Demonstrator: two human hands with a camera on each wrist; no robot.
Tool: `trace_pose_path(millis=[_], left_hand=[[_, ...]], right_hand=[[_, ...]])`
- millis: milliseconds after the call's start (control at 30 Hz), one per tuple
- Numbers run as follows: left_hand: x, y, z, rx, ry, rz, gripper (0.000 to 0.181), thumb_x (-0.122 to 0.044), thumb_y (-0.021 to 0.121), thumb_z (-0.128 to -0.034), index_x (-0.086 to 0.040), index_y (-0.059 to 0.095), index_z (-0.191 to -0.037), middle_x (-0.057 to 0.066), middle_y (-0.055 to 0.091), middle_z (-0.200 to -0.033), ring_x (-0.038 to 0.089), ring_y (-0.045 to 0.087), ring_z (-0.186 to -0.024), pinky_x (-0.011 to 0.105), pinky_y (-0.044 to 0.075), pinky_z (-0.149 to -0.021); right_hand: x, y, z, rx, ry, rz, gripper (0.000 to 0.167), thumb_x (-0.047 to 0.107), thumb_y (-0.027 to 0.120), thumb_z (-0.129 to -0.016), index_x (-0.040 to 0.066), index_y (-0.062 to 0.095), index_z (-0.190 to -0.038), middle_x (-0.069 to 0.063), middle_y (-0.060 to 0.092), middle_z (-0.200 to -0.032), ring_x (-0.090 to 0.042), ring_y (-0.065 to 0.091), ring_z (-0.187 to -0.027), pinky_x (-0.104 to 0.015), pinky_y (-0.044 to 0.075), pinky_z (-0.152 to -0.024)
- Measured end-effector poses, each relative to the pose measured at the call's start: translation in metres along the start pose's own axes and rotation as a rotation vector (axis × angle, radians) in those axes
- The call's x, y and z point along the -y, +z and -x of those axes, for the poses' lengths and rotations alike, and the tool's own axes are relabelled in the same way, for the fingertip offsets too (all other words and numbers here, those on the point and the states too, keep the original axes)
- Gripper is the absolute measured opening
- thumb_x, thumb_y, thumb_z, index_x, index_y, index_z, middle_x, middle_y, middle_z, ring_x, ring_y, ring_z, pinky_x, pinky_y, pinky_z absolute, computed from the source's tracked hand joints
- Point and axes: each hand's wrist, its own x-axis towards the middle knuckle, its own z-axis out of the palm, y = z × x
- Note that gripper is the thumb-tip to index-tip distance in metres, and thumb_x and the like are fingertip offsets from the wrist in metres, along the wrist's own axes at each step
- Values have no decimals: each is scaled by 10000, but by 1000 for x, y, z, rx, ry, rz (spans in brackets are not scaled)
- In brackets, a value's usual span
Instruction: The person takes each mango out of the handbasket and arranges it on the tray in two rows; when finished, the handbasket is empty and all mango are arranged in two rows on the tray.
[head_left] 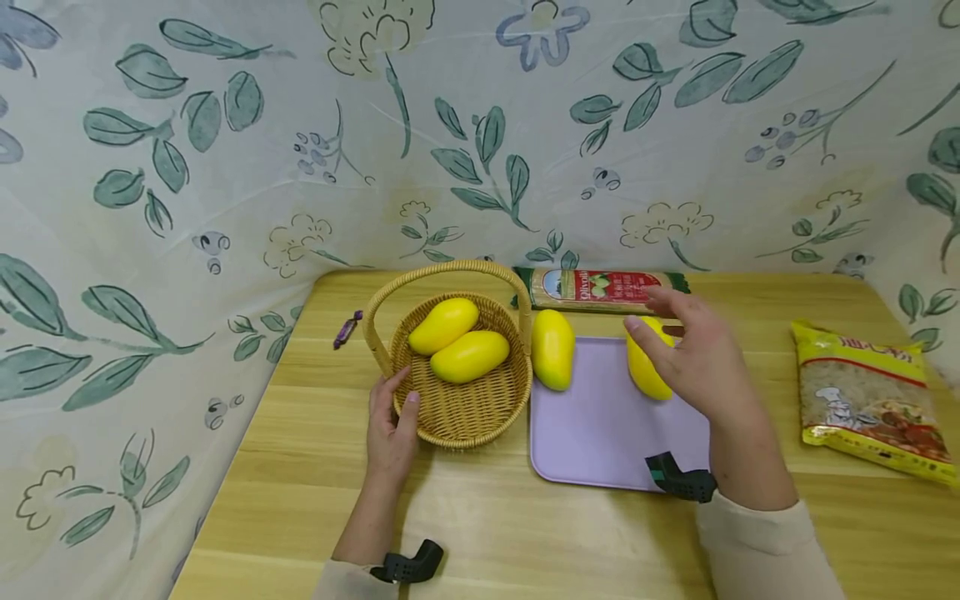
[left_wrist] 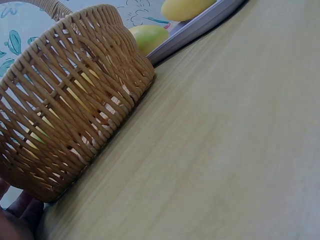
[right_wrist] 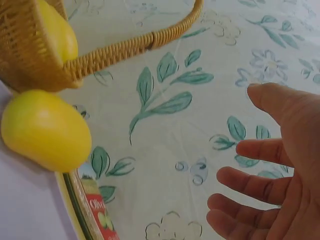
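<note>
A wicker basket with an upright handle holds two yellow mangoes. The left hand grips its left rim, thumb over the edge and fingers against the outer wall; in the left wrist view, fingertips show by the basket's base. A lilac tray stands right of the basket, with one mango at its left edge and another farther right. Above that right mango hovers the right hand, partly hiding it. In the right wrist view, the right hand has its fingers spread, holding nothing.
Behind the tray lies a red and green packet. A yellow-edged food bag lies at the far right, and a small purple-wrapped piece left of the basket. A floral cloth hangs behind the wooden table.
</note>
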Motion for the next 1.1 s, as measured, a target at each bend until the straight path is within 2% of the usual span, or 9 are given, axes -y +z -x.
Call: trace_pose_path(millis=[100, 300, 500, 633, 767, 933, 1100], left_hand=[[0, 0, 0, 0, 4, 1, 433, -189, 523, -1052, -93, 513, -1474, 129, 323, -1593, 318, 219, -1542, 600, 142, -1256], [0, -1, 2, -4, -12, -3, 428, -206, 520, -1059, -109, 514, -1476, 106, 319, -1597, 299, 215, -1545, 597, 148, -1257], [1, -1, 1, -9, -7, -8, 424, -208, 524, -1057, -89, 522, -1464, 139, 298, -1610, 347, 202, -1551, 627, 154, -1246], [1, 0, 0, -6, 1, 2, 417, -203, 530, -1055, -76, 529, -1452, 155, 293, -1612, 367, 201, -1552, 639, 152, -1242], [2, 0, -1, -9, 9, -3, 416, -208, 537, -1054, -81, 533, -1450, 151, 311, -1604, 362, 226, -1542, 637, 166, -1238], [2, 0, -1, -10, 7, -18, 421, -227, 537, -1052, -102, 536, -1454, 141, 314, -1603, 355, 235, -1537, 643, 192, -1227], [2, 0, -1, -7, 14, -23, 416, -228, 539, -1050, -103, 544, -1447, 143, 326, -1595, 345, 250, -1529, 635, 202, -1225]], right_hand=[[17, 9, 8, 49, -89, -24, 540, 329, 674, -988, 122, 534, -1467, -189, 582, -1382, -416, 583, -1211, -619, 507, -988], [45, 44, 19, 177, -290, -53, 502, 341, 735, -947, 137, 616, -1390, -88, 647, -1328, -304, 654, -1085, -493, 580, -882], [72, 82, 31, 259, -423, -36, 547, 434, 754, -916, 171, 623, -1377, -25, 649, -1287, -194, 638, -1145, -429, 567, -951], [81, 102, 30, 264, -464, -29, 579, 429, 798, -876, 161, 633, -1362, -19, 637, -1244, -172, 625, -1114, -394, 564, -950], [85, 118, 20, 237, -484, -13, 606, 434, 829, -844, 160, 639, -1350, -43, 625, -1266, -219, 601, -1158, -406, 540, -993], [85, 139, 3, 253, -441, 14, 636, 444, 837, -832, 182, 628, -1372, -80, 571, -1399, -313, 524, -1320, -488, 458, -1114], [87, 157, -11, 282, -423, 90, 694, 505, 830, -818, 221, 605, -1409, -91, 504, -1484, -332, 455, -1396, -517, 414, -1155]])
